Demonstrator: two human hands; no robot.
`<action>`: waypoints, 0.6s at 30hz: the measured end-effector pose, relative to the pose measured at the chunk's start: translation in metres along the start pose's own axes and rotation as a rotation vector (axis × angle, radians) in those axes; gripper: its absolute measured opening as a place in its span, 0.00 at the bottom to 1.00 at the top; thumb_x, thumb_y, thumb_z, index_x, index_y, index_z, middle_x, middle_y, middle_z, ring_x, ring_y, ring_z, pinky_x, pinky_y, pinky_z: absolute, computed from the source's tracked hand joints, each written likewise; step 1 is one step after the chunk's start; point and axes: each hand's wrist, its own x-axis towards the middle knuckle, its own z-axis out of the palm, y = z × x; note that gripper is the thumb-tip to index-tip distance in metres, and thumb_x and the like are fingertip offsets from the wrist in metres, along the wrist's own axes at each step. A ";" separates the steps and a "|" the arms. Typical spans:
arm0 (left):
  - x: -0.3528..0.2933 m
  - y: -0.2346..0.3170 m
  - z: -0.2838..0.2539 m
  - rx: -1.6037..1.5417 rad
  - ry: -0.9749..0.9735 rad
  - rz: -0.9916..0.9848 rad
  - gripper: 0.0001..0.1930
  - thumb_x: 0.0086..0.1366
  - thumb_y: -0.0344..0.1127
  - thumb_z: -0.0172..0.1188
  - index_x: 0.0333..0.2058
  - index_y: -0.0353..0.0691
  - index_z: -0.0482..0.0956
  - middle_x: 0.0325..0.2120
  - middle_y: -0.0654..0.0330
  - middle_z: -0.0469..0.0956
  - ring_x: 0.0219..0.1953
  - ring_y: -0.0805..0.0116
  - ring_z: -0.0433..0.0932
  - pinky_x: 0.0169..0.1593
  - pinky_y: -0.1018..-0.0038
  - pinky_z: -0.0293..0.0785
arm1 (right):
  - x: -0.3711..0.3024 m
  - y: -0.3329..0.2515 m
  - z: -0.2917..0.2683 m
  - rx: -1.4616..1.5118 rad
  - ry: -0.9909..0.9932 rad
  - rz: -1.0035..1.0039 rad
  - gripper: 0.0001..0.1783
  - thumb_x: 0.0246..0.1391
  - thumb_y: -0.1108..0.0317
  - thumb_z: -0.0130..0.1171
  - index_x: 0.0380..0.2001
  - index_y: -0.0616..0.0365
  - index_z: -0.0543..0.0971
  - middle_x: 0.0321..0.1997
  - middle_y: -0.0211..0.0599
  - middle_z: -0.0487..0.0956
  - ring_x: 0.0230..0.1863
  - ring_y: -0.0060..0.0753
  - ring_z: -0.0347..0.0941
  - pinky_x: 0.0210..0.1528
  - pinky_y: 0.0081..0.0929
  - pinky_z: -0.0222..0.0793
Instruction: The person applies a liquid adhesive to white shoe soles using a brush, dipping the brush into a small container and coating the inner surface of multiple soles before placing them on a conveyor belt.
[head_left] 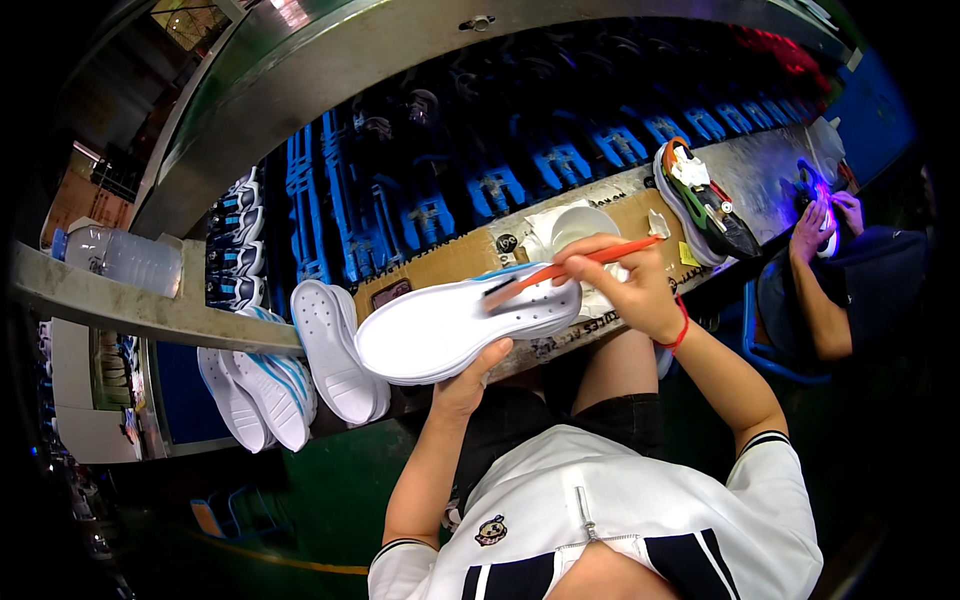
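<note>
Under white shoe sole [430, 335]: left hand [468, 382], fingers clasping near edge
Above sole: right hand [632, 288], fingers pinching orange-handled brush [532, 281]
Left of sole: more white soles [335, 355]

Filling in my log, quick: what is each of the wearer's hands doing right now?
Left hand: holding a white shoe sole.
Right hand: closed around an orange brush.
</note>
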 end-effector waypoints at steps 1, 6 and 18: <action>0.000 0.000 0.003 0.008 -0.008 0.010 0.30 0.48 0.24 0.67 0.52 0.39 0.68 0.45 0.61 0.73 0.50 0.68 0.71 0.55 0.72 0.68 | 0.001 -0.003 0.003 0.036 -0.039 -0.033 0.08 0.56 0.72 0.56 0.31 0.67 0.81 0.32 0.38 0.82 0.36 0.25 0.77 0.41 0.22 0.71; -0.005 0.004 -0.002 0.074 0.054 0.066 0.33 0.48 0.25 0.68 0.55 0.38 0.66 0.47 0.59 0.72 0.52 0.66 0.70 0.57 0.70 0.65 | 0.016 0.020 -0.021 -0.124 0.006 -0.036 0.08 0.52 0.70 0.58 0.33 0.63 0.82 0.30 0.38 0.83 0.33 0.27 0.79 0.35 0.22 0.71; 0.005 0.012 -0.005 1.345 0.114 0.860 0.33 0.54 0.34 0.66 0.58 0.40 0.62 0.53 0.57 0.68 0.56 0.63 0.68 0.59 0.69 0.64 | -0.026 -0.001 0.003 0.150 0.023 0.222 0.11 0.58 0.71 0.53 0.37 0.71 0.78 0.30 0.43 0.82 0.34 0.28 0.79 0.40 0.21 0.73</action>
